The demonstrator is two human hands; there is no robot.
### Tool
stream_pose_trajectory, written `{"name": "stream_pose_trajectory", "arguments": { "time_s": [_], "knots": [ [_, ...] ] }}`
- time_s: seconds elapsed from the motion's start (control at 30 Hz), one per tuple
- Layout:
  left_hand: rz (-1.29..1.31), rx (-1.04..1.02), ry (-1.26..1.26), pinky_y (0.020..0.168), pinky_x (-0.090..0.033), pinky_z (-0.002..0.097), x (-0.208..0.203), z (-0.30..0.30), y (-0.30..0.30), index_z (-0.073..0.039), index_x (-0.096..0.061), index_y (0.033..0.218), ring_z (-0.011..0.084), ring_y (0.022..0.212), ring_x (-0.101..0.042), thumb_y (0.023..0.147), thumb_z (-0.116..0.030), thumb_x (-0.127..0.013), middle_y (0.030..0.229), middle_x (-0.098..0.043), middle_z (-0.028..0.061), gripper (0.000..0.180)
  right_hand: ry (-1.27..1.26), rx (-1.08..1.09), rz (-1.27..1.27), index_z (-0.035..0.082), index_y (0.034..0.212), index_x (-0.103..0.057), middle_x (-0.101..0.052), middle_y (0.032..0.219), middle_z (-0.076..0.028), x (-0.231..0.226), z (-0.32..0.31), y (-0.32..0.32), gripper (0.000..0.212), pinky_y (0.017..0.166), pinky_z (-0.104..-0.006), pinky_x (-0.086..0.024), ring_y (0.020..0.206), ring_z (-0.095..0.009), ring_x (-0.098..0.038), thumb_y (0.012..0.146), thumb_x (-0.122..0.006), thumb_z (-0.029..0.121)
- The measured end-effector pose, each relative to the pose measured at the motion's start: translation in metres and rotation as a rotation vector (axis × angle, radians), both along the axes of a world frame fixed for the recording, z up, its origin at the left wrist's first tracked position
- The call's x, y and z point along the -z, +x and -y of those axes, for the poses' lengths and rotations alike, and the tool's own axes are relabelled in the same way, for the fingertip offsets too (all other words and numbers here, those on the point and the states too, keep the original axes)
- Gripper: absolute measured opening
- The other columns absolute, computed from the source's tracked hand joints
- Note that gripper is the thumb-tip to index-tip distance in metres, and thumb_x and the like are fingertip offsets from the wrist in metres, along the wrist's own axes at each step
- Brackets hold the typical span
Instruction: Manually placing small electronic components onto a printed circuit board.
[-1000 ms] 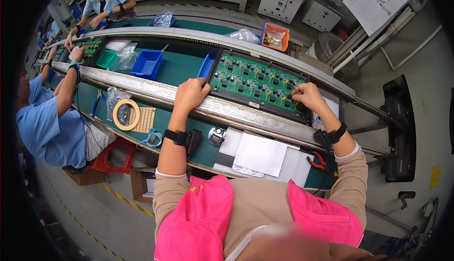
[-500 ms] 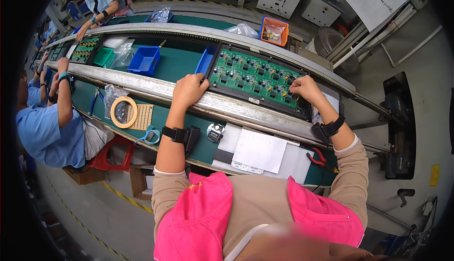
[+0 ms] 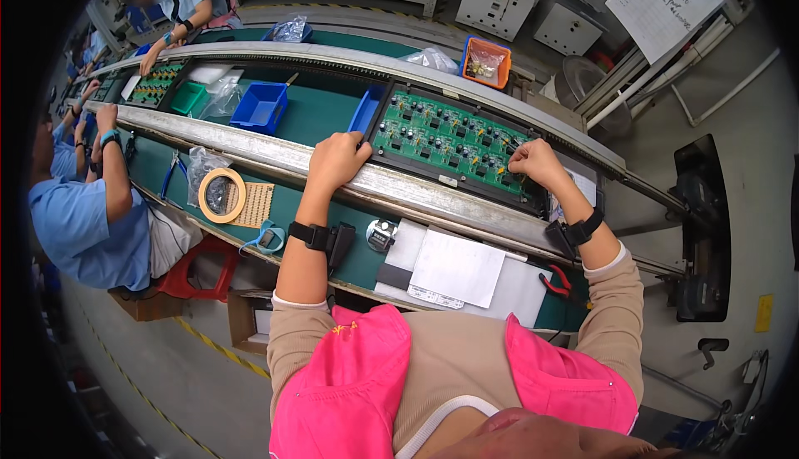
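A green circuit board (image 3: 445, 143) with many small parts lies in a black frame on the conveyor line. My left hand (image 3: 335, 161) rests curled on the metal rail (image 3: 399, 186) at the board's near left corner, holding nothing. My right hand (image 3: 538, 164) is closed at the board's near right edge, fingertips pinched on the board; whether a small part is between them I cannot tell. Both wrists wear black straps.
Papers (image 3: 456, 266) and red pliers (image 3: 558, 282) lie on the near shelf. A tape roll (image 3: 221, 195) sits to the left. Blue bins (image 3: 260, 107), an orange parts tray (image 3: 484, 62) and a second board (image 3: 156, 84) are on the line. Other workers (image 3: 87, 209) sit at left.
The board and my hands have shifted slightly right along the line. The worker at left has lowered an arm toward the rail.
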State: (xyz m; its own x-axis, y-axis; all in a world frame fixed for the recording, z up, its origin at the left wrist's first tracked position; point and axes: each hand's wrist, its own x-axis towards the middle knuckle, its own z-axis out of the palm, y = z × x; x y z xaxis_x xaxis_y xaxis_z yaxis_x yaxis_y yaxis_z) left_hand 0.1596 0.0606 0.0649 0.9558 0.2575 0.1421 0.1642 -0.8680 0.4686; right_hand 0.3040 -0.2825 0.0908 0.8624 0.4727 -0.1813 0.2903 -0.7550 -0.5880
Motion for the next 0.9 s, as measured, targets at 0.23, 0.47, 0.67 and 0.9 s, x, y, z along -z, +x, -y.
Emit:
{"name": "stream_pose_trajectory", "arguments": {
  "time_s": [0.23, 0.47, 0.67, 0.9],
  "knots": [
    [0.018, 0.012, 0.008, 0.067, -0.047, 0.0454, 0.002, -0.002, 0.002, -0.001, -0.063, 0.078, 0.0395, 0.073, -0.059, 0.082, -0.026, -0.053, 0.074, -0.061, 0.0208, 0.027, 0.023, -0.031, 0.007, -0.002, 0.076, -0.069, -0.065, 0.065, -0.007, 0.004, 0.004, 0.004, 0.017, 0.057, -0.026, -0.045, 0.059, -0.012, -0.058, 0.063, -0.071, 0.009],
    [0.009, -0.002, 0.008, 0.068, -0.048, 0.0452, 0.002, 0.0, 0.001, -0.002, -0.063, 0.079, 0.0394, 0.073, -0.059, 0.081, -0.027, -0.053, 0.076, -0.061, 0.0208, 0.027, 0.016, -0.002, 0.015, -0.002, 0.076, -0.069, -0.065, 0.066, -0.008, -0.016, -0.003, 0.001, 0.017, 0.057, -0.0266, -0.046, 0.059, -0.012, -0.058, 0.064, -0.071, 0.01],
    [0.004, 0.001, 0.006, 0.069, -0.048, 0.0448, 0.0, -0.001, 0.0, -0.002, -0.064, 0.079, 0.0392, 0.074, -0.059, 0.082, -0.028, -0.052, 0.076, -0.062, 0.0208, 0.029, 0.038, -0.184, 0.11, -0.002, 0.077, -0.069, -0.065, 0.067, -0.009, -0.012, -0.033, 0.004, 0.018, 0.059, -0.0284, -0.047, 0.059, -0.014, -0.058, 0.065, -0.071, 0.012],
    [-0.005, 0.002, 0.01, 0.07, -0.048, 0.0449, 0.001, -0.001, 0.0, -0.001, -0.064, 0.08, 0.0393, 0.075, -0.06, 0.082, -0.029, -0.051, 0.077, -0.062, 0.0213, 0.03, -0.029, -0.154, 0.035, 0.0, 0.075, -0.07, -0.066, 0.068, -0.013, 0.001, -0.047, 0.01, 0.018, 0.061, -0.031, -0.05, 0.062, -0.02, -0.063, 0.065, -0.071, 0.014]
  ]
}}
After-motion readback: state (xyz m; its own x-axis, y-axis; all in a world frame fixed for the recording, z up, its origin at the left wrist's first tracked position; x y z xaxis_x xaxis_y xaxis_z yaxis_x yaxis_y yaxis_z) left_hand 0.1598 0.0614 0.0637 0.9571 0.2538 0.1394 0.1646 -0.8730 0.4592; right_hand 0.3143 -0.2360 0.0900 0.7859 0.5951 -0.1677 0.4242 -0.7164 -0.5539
